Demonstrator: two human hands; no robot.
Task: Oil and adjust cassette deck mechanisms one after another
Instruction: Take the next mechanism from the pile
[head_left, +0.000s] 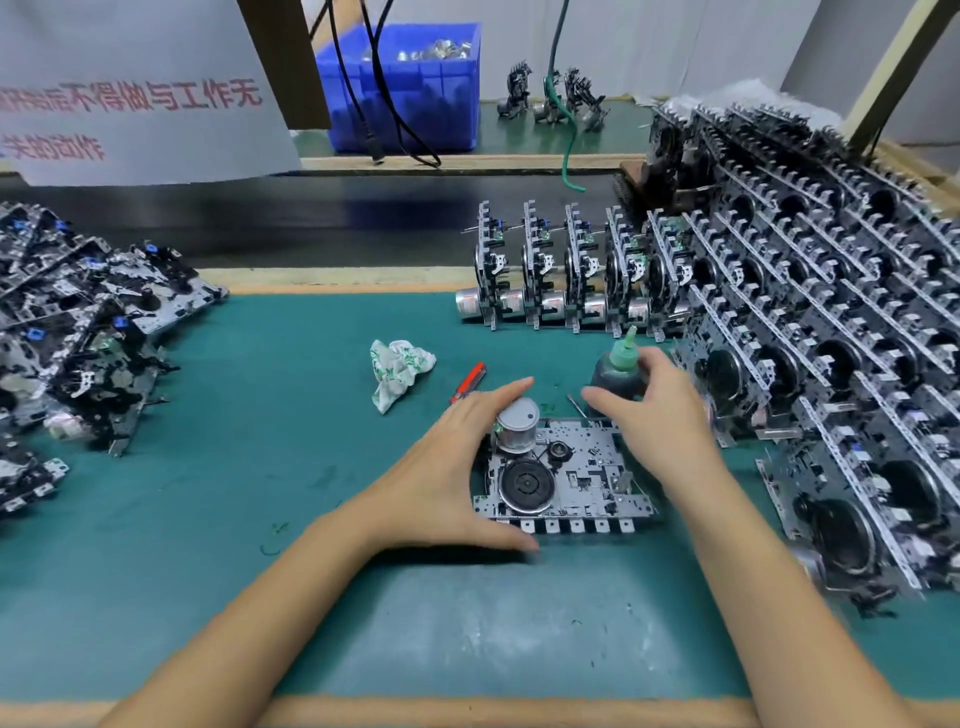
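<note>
Green-matted surface, centre frame: flat, stiff metal cassette deck mechanism, best held by its edges.
Left hand spans it, fingers wide; right hand grips the dark green-capped oil bottle.

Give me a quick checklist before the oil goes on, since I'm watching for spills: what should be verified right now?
1. Deck mechanism lies flat on the green mat: ok.
2. Left hand steadies it, thumb along the front edge, fingers behind the motor: ok.
3. Right hand grips the oil bottle: ok, fingers curled round its dark body.
4. Nozzle aimed at the mechanism: not ok, the bottle stands upright with its green tip up.
5. Nozzle open or capped: cannot tell.
6. Rag and red screwdriver within reach: ok, probably; both lie just behind the left hand.
</note>
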